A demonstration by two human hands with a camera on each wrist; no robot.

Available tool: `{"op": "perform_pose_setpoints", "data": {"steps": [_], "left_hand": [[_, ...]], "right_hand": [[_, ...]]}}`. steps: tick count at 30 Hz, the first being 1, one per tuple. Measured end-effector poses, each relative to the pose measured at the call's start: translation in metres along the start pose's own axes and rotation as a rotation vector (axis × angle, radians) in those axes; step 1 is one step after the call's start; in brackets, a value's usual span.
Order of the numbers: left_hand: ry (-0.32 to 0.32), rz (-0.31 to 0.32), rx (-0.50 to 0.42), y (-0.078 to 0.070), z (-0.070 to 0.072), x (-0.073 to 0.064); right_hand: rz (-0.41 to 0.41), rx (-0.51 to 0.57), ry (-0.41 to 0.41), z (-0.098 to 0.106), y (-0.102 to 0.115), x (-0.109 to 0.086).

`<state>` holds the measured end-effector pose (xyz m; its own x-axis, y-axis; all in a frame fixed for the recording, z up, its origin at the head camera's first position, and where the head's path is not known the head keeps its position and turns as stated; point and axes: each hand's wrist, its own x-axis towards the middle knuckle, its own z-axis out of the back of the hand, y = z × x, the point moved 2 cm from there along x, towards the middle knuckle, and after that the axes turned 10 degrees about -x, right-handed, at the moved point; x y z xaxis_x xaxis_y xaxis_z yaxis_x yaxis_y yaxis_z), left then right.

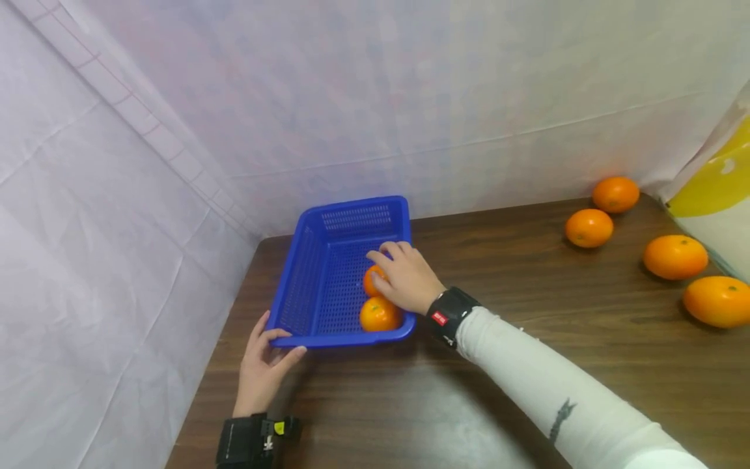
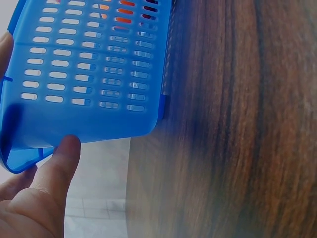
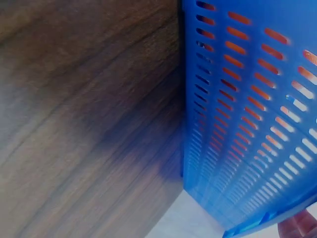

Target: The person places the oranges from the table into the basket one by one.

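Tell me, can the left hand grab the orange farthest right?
Probably not easily: the left hand holds the blue basket by a corner, and the right arm stretches between it and that orange.

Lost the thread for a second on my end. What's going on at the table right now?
A person's left hand holds the blue basket by its near-left corner, while the right hand reaches in over an orange; whether it grips that one is hard to tell. A second orange sits in the basket's near-right corner. Four more oranges lie off to the right on the wooden table.
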<state>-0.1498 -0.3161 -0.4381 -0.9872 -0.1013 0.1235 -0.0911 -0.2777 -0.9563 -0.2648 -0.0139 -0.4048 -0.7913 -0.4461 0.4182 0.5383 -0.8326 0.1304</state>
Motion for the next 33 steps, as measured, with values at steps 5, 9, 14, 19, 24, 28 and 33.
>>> {"op": "perform_pose_setpoints", "data": {"steps": [5,9,14,19,24,28,33], "left_hand": [[-0.006,-0.008,-0.006,0.002,0.0,0.001],[-0.011,-0.006,-0.013,0.002,0.0,0.0],[-0.009,-0.001,-0.003,0.003,0.0,-0.001],[-0.011,0.0,0.016,0.001,0.001,-0.001],[-0.014,0.001,0.032,-0.001,0.002,0.0],[-0.009,0.004,0.033,-0.001,0.001,0.0],[-0.004,0.006,0.021,-0.001,0.0,0.001]], "right_hand": [[-0.017,0.018,-0.02,0.005,-0.008,-0.011],[-0.019,0.028,-0.048,0.009,-0.016,-0.019],[-0.042,0.055,-0.091,0.016,-0.031,-0.033],[-0.07,0.06,-0.132,0.019,-0.046,-0.043],[-0.095,0.059,-0.114,0.02,-0.058,-0.052],[-0.116,0.063,-0.109,0.024,-0.069,-0.062],[-0.134,0.057,-0.144,0.031,-0.084,-0.076]]}}
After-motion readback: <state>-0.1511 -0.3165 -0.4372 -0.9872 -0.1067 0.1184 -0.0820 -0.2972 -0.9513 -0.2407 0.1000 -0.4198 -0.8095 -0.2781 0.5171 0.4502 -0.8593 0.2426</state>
